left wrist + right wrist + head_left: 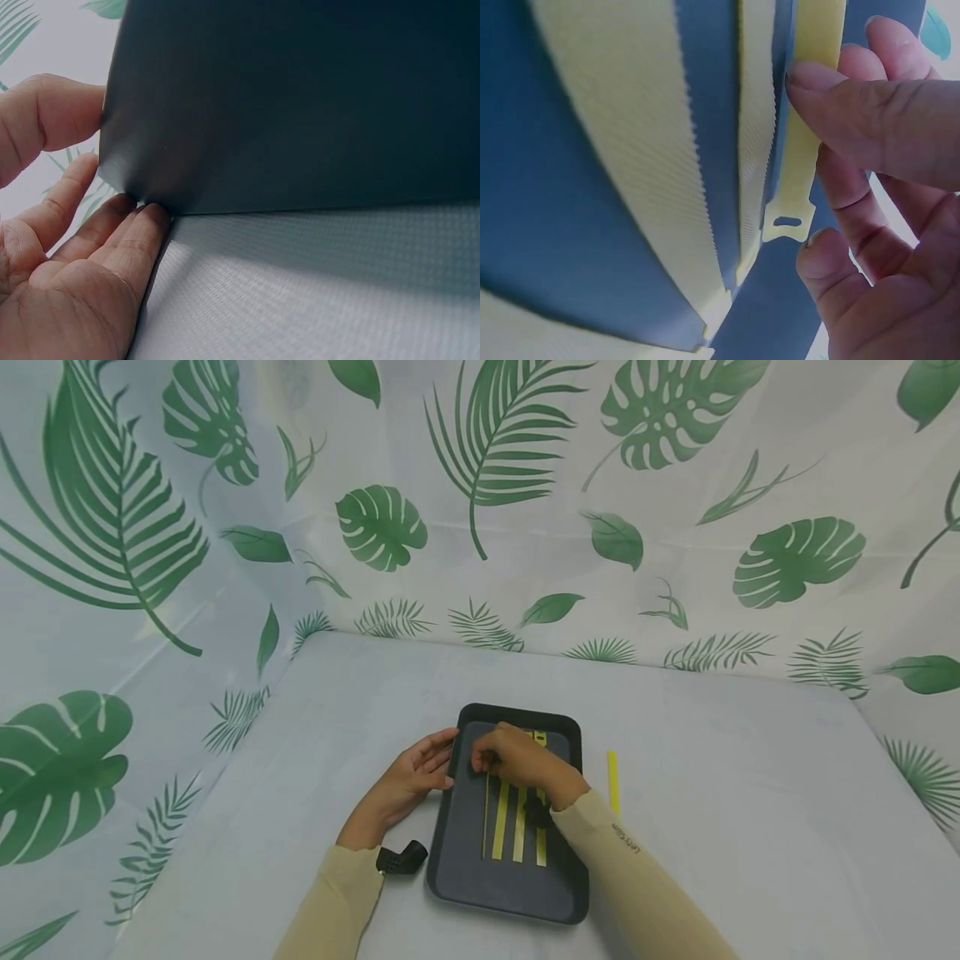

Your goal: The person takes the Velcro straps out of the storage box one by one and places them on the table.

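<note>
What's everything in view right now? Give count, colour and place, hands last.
Table: 1, whitish, centre of the head view.
Tray: 1, dark grey, on the table.
Strips in the tray: 3, yellow, in a row.
Held strip: 1, yellow, left of that row.
Loose strip: 1, yellow, right of the tray.
Leaf-print cloth: count unclear, white and green, beyond the table.
Wrist cameras: 2, black, one per wrist.
Sleeves: 2, beige.
Left hand: 1, bare, touching the tray's left edge.
Right hand: 1, bare, pinching the held strip.
</note>
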The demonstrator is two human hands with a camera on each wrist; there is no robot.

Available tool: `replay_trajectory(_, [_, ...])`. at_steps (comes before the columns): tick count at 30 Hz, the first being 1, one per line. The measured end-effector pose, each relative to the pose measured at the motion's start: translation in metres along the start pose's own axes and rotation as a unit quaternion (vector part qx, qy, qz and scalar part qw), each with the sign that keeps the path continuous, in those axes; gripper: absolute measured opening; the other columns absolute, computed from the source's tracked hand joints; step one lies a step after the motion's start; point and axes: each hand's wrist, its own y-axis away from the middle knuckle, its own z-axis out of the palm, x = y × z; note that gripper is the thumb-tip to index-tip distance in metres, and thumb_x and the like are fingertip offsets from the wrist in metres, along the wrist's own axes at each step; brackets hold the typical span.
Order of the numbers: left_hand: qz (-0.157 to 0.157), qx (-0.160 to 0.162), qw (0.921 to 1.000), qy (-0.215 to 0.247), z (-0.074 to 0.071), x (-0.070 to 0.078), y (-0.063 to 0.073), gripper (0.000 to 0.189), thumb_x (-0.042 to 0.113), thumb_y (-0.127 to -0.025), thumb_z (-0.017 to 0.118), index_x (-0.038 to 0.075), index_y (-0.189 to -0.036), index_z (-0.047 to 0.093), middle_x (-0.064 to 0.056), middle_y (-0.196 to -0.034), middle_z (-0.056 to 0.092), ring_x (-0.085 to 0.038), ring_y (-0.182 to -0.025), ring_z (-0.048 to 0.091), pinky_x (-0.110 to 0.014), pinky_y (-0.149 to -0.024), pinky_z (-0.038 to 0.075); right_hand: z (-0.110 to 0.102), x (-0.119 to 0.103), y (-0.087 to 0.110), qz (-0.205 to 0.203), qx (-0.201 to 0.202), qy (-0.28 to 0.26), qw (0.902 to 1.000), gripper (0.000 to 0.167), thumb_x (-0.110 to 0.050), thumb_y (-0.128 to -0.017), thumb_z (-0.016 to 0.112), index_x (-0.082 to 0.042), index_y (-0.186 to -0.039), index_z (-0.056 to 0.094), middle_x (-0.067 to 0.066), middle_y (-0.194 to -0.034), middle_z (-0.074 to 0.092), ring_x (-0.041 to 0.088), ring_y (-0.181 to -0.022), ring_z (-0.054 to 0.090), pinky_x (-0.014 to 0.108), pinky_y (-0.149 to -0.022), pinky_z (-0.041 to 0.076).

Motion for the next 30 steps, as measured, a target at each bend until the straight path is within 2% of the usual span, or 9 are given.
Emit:
replay_trajectory(8, [0.001, 0.001, 1.0000, 0.007, 0.001, 0.000, 0.000, 0.091, -0.016, -0.088, 0.065, -0.008, -0.168, 0.022, -0.028, -0.175, 0.021, -0.043, -0.162, 0.022, -0.025, -0.116, 0.046, -0.008, -0.004, 0.004, -0.009, 0.002, 0.005, 0.9999, 0.024, 0.013, -0.090, 0.077, -0.010, -0.085, 0.073, -0.004, -0.083, 0.071, 0.012, -0.085, 0.055, 0.037, -0.086, 0.049])
replay_trajectory(14, [-0.001, 0.005, 1.0000, 0.007, 0.001, 0.000, 0.000, 0.091, -0.017, -0.087, 0.064, -0.008, -0.168, 0.022, -0.028, -0.175, 0.022, -0.043, -0.162, 0.023, -0.024, -0.116, 0.045, -0.018, -0.014, 0.009, -0.009, 0.007, 0.007, 0.9999, 0.025, 0.016, -0.091, 0.073, -0.008, -0.089, 0.075, -0.001, -0.087, 0.072, 0.014, -0.085, 0.054, 0.034, -0.084, 0.050])
replay_trajectory(21, [0.000, 0.004, 1.0000, 0.002, -0.001, -0.002, -0.001, 0.091, -0.017, -0.087, 0.065, -0.010, -0.167, 0.021, -0.029, -0.175, 0.021, -0.043, -0.163, 0.021, -0.025, -0.118, 0.044, -0.028, -0.024, 0.016, -0.015, 0.016, 0.000, 0.9998, 0.025, 0.017, -0.096, 0.067, -0.007, -0.091, 0.074, 0.000, -0.091, 0.071, 0.014, -0.087, 0.064, 0.034, -0.082, 0.058])
replay_trajectory(25, [-0.003, 0.006, 1.0000, 0.006, 0.000, -0.002, -0.001, 0.091, -0.017, -0.087, 0.064, -0.009, -0.167, 0.021, -0.028, -0.175, 0.021, -0.042, -0.163, 0.021, -0.025, -0.118, 0.044, -0.033, -0.026, 0.023, -0.007, 0.028, 0.002, 0.9996, 0.024, 0.013, -0.099, 0.067, -0.009, -0.095, 0.076, -0.003, -0.094, 0.069, 0.014, -0.090, 0.066, 0.034, -0.082, 0.059])
replay_trajectory(30, [-0.003, 0.008, 1.0000, 0.003, 0.000, -0.001, -0.001, 0.090, -0.019, -0.088, 0.065, -0.010, -0.167, 0.022, -0.028, -0.175, 0.020, -0.042, -0.163, 0.020, -0.024, -0.116, 0.045, -0.041, -0.027, 0.030, -0.024, 0.039, -0.006, 0.9989, 0.021, 0.011, -0.100, 0.067, -0.005, -0.103, 0.079, 0.001, -0.097, 0.069, 0.017, -0.092, 0.068, 0.035, -0.083, 0.060])
